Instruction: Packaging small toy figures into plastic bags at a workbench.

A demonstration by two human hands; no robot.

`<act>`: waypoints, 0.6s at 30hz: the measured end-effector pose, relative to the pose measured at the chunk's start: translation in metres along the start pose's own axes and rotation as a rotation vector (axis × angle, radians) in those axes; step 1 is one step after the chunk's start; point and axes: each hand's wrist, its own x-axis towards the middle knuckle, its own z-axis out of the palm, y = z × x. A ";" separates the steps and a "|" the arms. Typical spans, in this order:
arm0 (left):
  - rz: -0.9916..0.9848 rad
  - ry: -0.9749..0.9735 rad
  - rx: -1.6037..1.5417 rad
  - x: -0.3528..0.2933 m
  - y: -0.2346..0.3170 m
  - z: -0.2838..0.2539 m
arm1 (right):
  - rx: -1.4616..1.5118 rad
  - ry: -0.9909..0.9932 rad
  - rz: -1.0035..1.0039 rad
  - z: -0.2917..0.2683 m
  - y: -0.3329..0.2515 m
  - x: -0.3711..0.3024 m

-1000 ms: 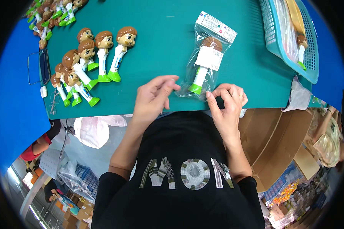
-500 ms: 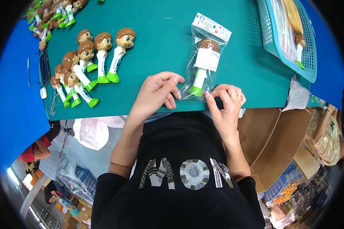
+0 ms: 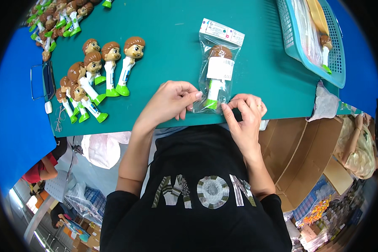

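A clear plastic bag with a printed white header lies at the table's front edge. Inside it is a doll-like figurine with brown hair and green feet, its face covered by a white label. My left hand pinches the bag's lower left edge between thumb and forefinger. At the lower right corner, my right hand has its thumb and forefinger closed on the film, the other fingers curled. Left of my hands, several loose figurines of the same kind lie on the table.
The green tabletop carries a heap of figurines at the far left. A light-blue basket at the right holds plastic bags and one figurine. A grey cloth hangs at the right edge. Below stands an open cardboard box.
The bag with the figurine has shifted slightly left and turned more upright. My left thumb and forefinger have closed at its edge; the right hand has moved slightly left with the corner.
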 end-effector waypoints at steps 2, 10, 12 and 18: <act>-0.011 -0.026 -0.039 0.000 -0.003 0.000 | 0.000 0.001 0.000 0.000 0.000 0.000; 0.027 -0.026 -0.067 -0.003 -0.004 0.000 | 0.010 0.005 0.001 0.001 0.000 0.000; 0.044 0.015 -0.087 -0.006 -0.010 0.000 | 0.031 0.024 0.008 0.002 0.002 -0.001; 0.073 0.147 -0.281 -0.026 -0.025 0.008 | 0.068 0.052 -0.001 0.004 0.001 -0.002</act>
